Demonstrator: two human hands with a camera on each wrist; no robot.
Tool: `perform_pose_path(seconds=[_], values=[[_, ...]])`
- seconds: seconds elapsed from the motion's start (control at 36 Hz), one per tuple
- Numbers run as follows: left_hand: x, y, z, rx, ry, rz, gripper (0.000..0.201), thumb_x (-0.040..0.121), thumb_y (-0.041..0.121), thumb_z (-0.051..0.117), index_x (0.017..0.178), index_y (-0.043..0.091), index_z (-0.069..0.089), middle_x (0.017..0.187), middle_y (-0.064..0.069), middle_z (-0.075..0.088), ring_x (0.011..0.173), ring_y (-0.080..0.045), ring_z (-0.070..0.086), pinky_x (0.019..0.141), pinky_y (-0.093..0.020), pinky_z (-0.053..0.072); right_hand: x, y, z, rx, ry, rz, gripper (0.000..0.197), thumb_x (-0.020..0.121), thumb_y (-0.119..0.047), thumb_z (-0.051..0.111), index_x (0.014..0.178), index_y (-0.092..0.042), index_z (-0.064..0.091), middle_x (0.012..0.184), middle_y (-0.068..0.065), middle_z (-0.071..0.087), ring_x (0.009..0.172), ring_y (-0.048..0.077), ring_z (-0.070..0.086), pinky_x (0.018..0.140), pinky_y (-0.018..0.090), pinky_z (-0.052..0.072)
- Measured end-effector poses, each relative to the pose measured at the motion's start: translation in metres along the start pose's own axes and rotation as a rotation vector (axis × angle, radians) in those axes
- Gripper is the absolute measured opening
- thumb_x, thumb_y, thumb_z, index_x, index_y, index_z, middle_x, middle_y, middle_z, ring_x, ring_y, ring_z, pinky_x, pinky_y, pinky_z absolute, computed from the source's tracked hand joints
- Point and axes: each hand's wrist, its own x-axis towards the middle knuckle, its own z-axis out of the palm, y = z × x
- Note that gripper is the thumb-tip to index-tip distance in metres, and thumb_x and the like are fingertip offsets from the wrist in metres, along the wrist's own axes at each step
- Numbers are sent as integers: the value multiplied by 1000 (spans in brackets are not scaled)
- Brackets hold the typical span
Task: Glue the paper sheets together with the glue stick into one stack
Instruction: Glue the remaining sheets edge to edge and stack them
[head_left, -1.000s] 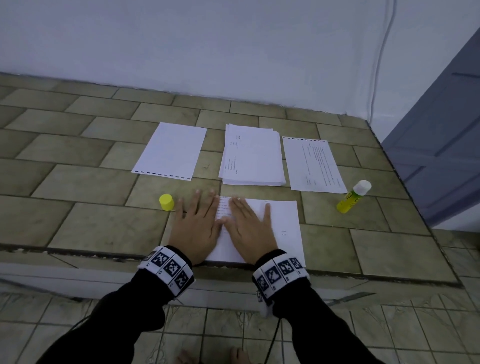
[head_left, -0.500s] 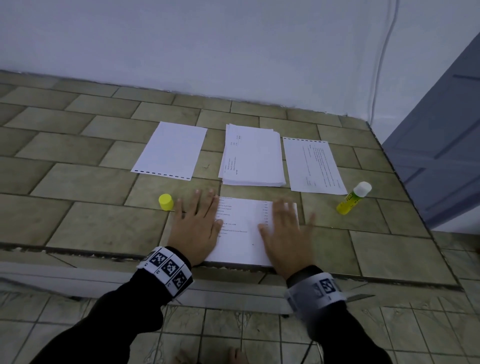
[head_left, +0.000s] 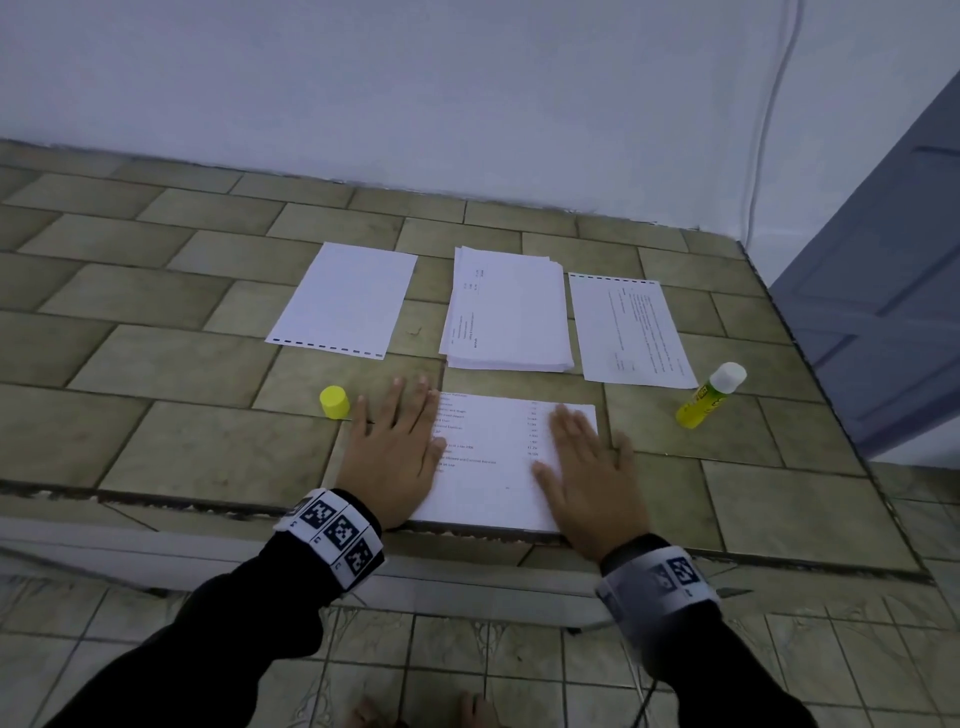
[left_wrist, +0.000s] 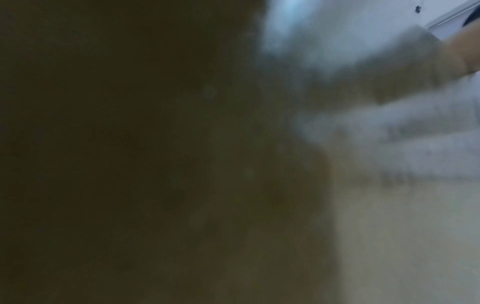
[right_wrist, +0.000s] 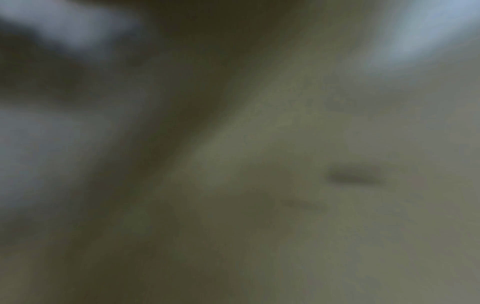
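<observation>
A printed sheet (head_left: 488, 467) lies at the front edge of the tiled counter (head_left: 182, 415). My left hand (head_left: 395, 447) presses flat on its left side, fingers straight. On its right side my right hand (head_left: 587, 467) lies flat with spread fingers. The glue stick (head_left: 709, 395), yellow with white glue exposed, lies to the right of the sheet. Its yellow cap (head_left: 334, 401) stands left of my left hand. Behind are a blank sheet (head_left: 345, 299), a pile of sheets (head_left: 509, 312) and a printed sheet (head_left: 628, 330). Both wrist views are dark blur.
A white wall (head_left: 467, 93) closes the back of the counter, with a cable (head_left: 769, 130) running down it. A grey door (head_left: 893, 260) stands at the right. The counter's front edge drops to a tiled floor (head_left: 467, 649).
My right hand has slid from the middle of the front sheet to its right side, uncovering the printed text. The left hand has stayed in place.
</observation>
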Motion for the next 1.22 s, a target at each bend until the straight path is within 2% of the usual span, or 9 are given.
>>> perform_pose_path(seconds=[0.06,0.19,0.22,0.36,0.56,0.83,1.03,1.11,1.22], values=[[0,1,-1,5,5,6,61,97,39,24,142,5,47,153,-12,39,138,-38,40,104,-68,34,-6,11,-1,-10,13,51,78,86,-57,-9,154,-19,0,158,-9,-9,148,8,-3,117,52,-8],[0,2,-1,-1,18,1,61,96,39,26,140,5,49,151,-13,41,136,-38,42,103,-68,34,-3,-11,-6,-130,101,130,66,92,-41,22,136,-2,52,143,14,49,134,29,46,106,64,10],[0,3,-1,0,18,-1,61,96,39,26,140,5,50,151,-13,41,136,-38,42,103,-68,34,-2,-21,-8,-113,118,111,66,92,-41,20,137,-2,50,145,14,47,135,29,43,107,64,9],[0,2,-1,17,11,-4,62,96,40,25,140,6,50,150,-13,43,136,-38,42,103,-67,33,13,-76,-6,24,1,-120,81,86,-51,-17,154,-12,2,161,3,-6,149,19,-8,114,57,-10],[-1,1,-3,26,7,18,57,96,40,26,139,14,53,148,-15,46,134,-40,44,101,-66,37,26,-80,9,44,30,-220,77,91,-56,-5,154,-17,15,161,-2,13,149,12,7,115,56,-8],[-2,3,-6,11,-45,-27,60,97,43,23,144,15,46,152,-13,40,139,-41,36,107,-65,31,11,0,-1,9,20,127,88,79,-65,-11,154,-21,3,162,-8,0,148,8,-2,115,53,-9],[-1,3,-4,-2,-78,-65,67,95,44,22,145,4,43,154,-12,37,140,-39,34,109,-64,29,4,13,-6,-3,-20,179,89,77,-65,-13,154,-22,-2,162,-9,-5,148,6,-6,114,56,-13],[-1,4,-6,4,-86,-65,69,95,46,20,146,5,41,155,-12,35,142,-39,32,110,-63,27,6,13,-16,49,-95,191,75,93,-63,5,154,-21,-4,162,-8,-7,148,6,-7,113,56,-13],[-1,5,-8,-11,-107,-64,74,95,52,14,148,6,38,158,-10,30,145,-37,25,113,-62,22,4,21,-46,150,-109,232,68,100,-53,24,154,-16,6,163,-2,0,149,14,-1,117,56,4]])
